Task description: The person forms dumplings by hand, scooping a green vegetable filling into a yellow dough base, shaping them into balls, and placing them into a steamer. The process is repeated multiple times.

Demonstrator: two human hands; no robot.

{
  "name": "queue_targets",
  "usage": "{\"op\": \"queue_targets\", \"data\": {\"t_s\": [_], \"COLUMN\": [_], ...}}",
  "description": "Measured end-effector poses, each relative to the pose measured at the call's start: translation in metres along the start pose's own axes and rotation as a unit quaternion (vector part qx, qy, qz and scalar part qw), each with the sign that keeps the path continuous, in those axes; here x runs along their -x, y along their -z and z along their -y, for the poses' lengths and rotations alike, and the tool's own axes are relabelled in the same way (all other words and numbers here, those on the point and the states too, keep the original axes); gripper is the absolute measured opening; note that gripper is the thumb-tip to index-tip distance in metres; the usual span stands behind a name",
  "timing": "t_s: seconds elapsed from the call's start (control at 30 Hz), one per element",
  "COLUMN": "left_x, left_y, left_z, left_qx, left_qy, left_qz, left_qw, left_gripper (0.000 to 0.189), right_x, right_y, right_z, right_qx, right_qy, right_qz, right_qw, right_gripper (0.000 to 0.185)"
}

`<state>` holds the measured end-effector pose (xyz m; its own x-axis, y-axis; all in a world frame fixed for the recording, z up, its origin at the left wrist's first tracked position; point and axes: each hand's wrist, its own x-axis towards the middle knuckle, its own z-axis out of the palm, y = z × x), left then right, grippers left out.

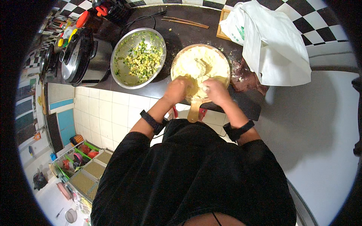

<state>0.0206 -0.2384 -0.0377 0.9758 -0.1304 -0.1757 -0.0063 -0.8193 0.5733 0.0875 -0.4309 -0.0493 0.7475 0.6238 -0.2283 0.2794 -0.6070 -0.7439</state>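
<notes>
A round wooden board with a handle (194, 111) lies at the counter's front edge, its handle pointing towards me and its top coated with pale flour or dough. A rounded lump of dough (195, 67) rests near its middle. My left hand (180, 88) is over the front left of the board, fingers bent down at the pale dough. Across from it, my right hand (214, 89) is blurred at the front right, its fingers curled close to a bit of dough. Whether either hand grips dough is unclear. Left of the board, a steel bowl (116, 79) holds chopped greens and yellow bits.
Wooden chopsticks (185, 22) lie behind the board on the dark counter (172, 36). A white bag (280, 53) stands at the right, by a wooden frame (222, 31) and dark red plastic (249, 77). A lidded pot (97, 66) is left of the bowl.
</notes>
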Motion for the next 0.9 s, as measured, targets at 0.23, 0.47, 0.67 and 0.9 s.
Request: {"op": "queue_targets", "data": {"t_s": [0.23,0.47,0.67,0.9], "left_x": [-0.037,-0.072,-0.073,-0.055], "left_y": [0.000,-0.007,0.006,0.003], "left_z": [0.018,0.016,0.016,-0.003], "left_qx": [0.334,0.424,0.164,0.497], "left_qy": [0.221,0.241,-0.053,0.269], "left_qz": [-0.128,0.019,-0.069,0.025], "left_qw": [0.907,0.873,0.983,0.825], "left_gripper": [0.050,0.060,0.047,0.049], "right_x": [-0.031,-0.059,-0.037,-0.052], "right_y": [0.018,0.008,0.005,0.010], "right_z": [-0.008,-0.006,-0.035,-0.030], "right_qx": [0.020,0.049,-0.134,-0.073], "right_qy": [-0.063,-0.118,-0.084,-0.104], "right_qz": [-0.114,-0.010,-0.088,-0.044], "right_qw": [0.991,0.992,0.983,0.991], "right_gripper": [0.064,0.076,0.075,0.076]}}
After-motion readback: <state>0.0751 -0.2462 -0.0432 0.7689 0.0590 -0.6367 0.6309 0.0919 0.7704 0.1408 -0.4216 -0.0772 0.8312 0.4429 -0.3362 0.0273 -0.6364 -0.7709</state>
